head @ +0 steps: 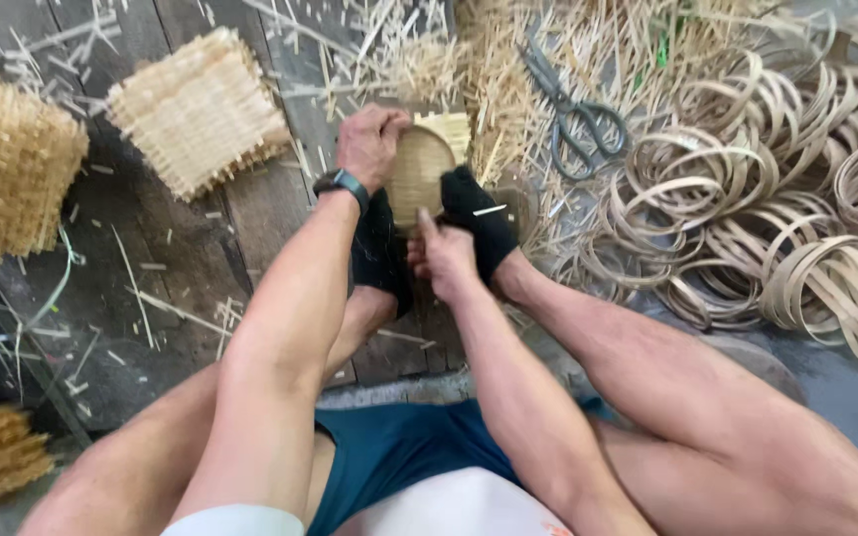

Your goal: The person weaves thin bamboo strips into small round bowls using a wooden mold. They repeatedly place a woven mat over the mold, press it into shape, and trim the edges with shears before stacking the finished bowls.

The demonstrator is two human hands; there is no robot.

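Floorboards [191, 248]: basket [421, 174] between hands

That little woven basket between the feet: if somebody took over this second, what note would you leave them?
Left hand: fingers curled over the top rim of the small woven basket.
Right hand: at the basket's lower edge, thumb up against it.
The basket is clamped between two feet in black socks.
Scissors lie apart on the straw, to the right.
Bamboo hoops are piled far right; finished square weaves sit to the left.
Done: the body is woven. Left: cannot tell whether the rim is fitted.
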